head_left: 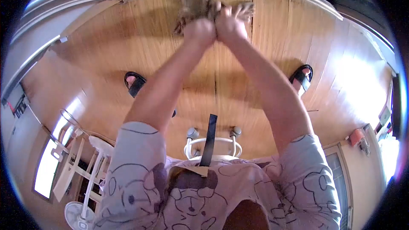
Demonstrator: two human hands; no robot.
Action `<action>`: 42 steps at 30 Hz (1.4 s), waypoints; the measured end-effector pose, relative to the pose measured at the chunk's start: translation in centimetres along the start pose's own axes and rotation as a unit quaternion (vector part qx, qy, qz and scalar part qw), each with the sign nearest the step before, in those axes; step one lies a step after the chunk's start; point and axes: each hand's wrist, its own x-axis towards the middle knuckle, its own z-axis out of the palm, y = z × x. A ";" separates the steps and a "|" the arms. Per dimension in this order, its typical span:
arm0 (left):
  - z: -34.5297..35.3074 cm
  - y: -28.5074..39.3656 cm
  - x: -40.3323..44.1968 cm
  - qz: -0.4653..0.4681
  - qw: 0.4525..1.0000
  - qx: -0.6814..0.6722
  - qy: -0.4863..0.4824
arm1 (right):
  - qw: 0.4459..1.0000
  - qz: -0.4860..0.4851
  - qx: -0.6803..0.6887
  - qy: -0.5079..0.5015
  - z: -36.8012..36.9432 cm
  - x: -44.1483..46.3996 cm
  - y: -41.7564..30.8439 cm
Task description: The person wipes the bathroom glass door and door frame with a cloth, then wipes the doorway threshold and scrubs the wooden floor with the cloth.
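Observation:
Far out in front of me, at the top of the head view, my left hand (200,32) is closed on a brown patterned cloth (194,5). Beside it, almost touching, my right hand (230,24) grips the same cloth, which sticks out past the hands on both sides. The cloth is bunched and a little blurred, and some of my fingers are hidden. Both arms reach straight out over the wooden floor (215,68).
My feet wear black sandals, one left (136,86) and one right (301,76). White tubular legs with grey casters (193,133) show below me, near a dark hanging strap (209,140). A white fan (79,215) stands at lower left. Pale walls curve around the floor.

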 end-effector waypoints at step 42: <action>17.5 -4.1 -12.8 0.007 0.999 -0.026 0.046 | 0.986 -0.051 0.132 0.087 9.8 -13.3 -8.4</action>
